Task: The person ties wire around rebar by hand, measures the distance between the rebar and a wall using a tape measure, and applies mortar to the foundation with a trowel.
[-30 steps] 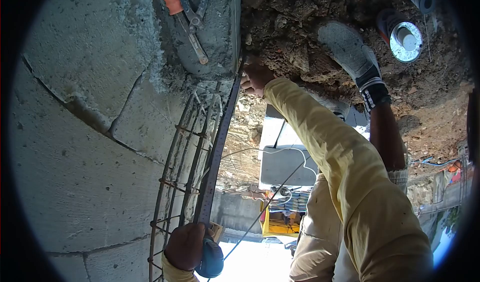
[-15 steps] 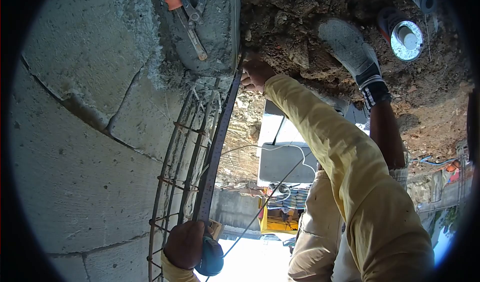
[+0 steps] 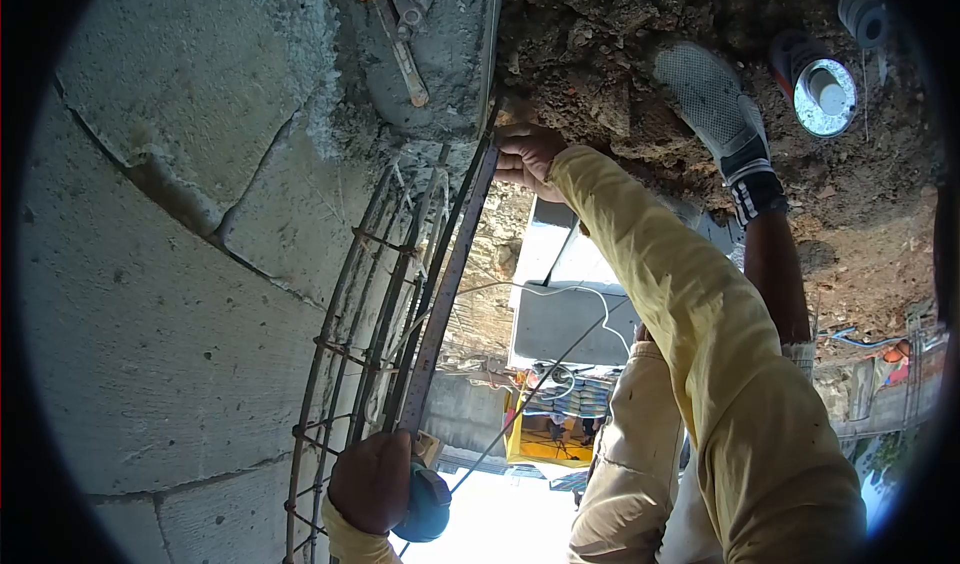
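A teal tape measure (image 3: 428, 505) is in my left hand (image 3: 370, 484), low in the view, with the fingers closed round its case. Its dark blade (image 3: 440, 309) runs out straight beside a long cage of rusty steel bars (image 3: 375, 304). At the far end, my right hand (image 3: 528, 154) pinches the blade close to the concrete corner. The tip of the blade is hard to make out there. Above and to the left of that hand, a cutting tool (image 3: 405, 39) with an orange handle rests on the grey concrete ledge (image 3: 455, 74).
Large curved concrete blocks (image 3: 180, 344) fill the left side. A gloved-looking grey shoe (image 3: 710, 104) stands on rubble soil (image 3: 590, 64). A silver-ended can (image 3: 825, 98) and a grey spool (image 3: 865, 19) lie at the upper right. A thin cable (image 3: 560, 364) crosses the middle.
My right hand has moved slightly right and down, and more of its fingers show on the blade. The view has shifted a little. My left hand still holds the tape measure.
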